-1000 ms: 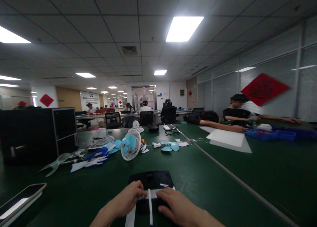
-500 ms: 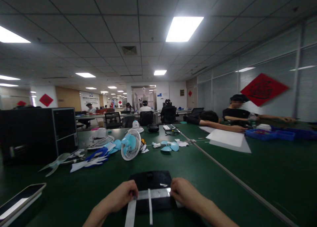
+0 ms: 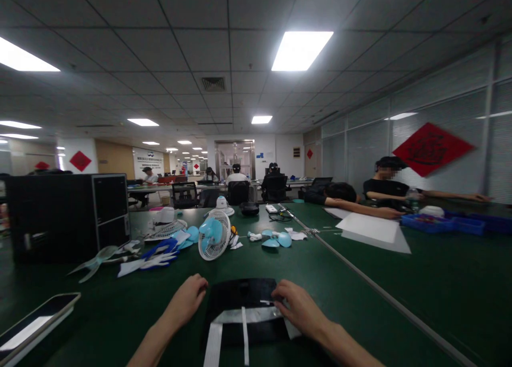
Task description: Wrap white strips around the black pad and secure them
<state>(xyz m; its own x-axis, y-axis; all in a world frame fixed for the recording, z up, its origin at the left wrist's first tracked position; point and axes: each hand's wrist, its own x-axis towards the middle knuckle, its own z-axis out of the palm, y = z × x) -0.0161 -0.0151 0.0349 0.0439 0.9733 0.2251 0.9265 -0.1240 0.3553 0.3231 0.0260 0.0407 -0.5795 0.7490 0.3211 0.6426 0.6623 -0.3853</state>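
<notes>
A flat black panel [image 3: 240, 332] lies on the green table before me. Across it runs a shiny, silvery band of tape [image 3: 260, 314]. Two white strips hang toward me from that band: a wide strip [image 3: 213, 345] at the left and a narrow strip [image 3: 245, 337] near the middle. My left hand [image 3: 186, 298] is raised just left of the panel, its fingers curled together with nothing visible in them. At the panel's right edge is my right hand [image 3: 298, 304], thumb and fingers apart beside the tape's end. A small white scrap [image 3: 265, 302] is near its fingertips.
A phone-like device [image 3: 38, 324] lies at the left. Farther back are a black computer case [image 3: 52, 217], blue-white gloves [image 3: 158, 257], a fan [image 3: 215, 235], blue fan blades [image 3: 276, 239] and paper sheets [image 3: 372, 231]. A person's arm [image 3: 364, 209] rests beside blue trays [image 3: 428, 223].
My left hand has let go of the tape's left end and moved up and left. My right hand's fingers have loosened and spread at the right end. The view has shifted slightly.
</notes>
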